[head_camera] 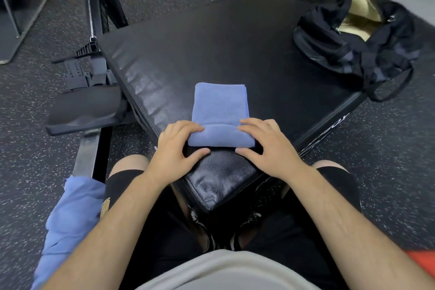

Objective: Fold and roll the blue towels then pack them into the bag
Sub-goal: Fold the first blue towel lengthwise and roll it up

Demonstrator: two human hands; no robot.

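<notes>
Pale shirt (226,271) at 6 o'clock, nearest the lens; black shorts (270,238) just beyond it. Both bare forearms run up toward centre frame.

Left hand (179,146): fingers curled over the left end of the roll, thumb on the near side under it. Grasping the blue towel (220,110).

Right hand (266,146): mirror of the left, fingers over the right end of the roll, thumb below. Also grasping the towel.

Blue towel: folded to a narrow strip, lying flat on the black padded box (211,42) at its near corner. The near end is turned over into a short roll between the two hands. The unrolled part runs away toward 12 o'clock, with layered edges showing along its right side.

Bag (341,49): black, at 2 o'clock from the towel and well apart from it, on the far right corner of the box. Mouth open, with a tan lining showing. One strap loop hangs over the box edge.

Crumpled blue cloth (70,219): at 8 o'clock, beside the left thigh. Cannot tell how many pieces.

Rowing machine (84,110): black, at 9 o'clock, just beside the left side of the box.

Floor (388,148): dark speckled rubber around the box.

Red patch (423,263) at 4 o'clock, on the frame edge; cannot tell what it is.
</notes>
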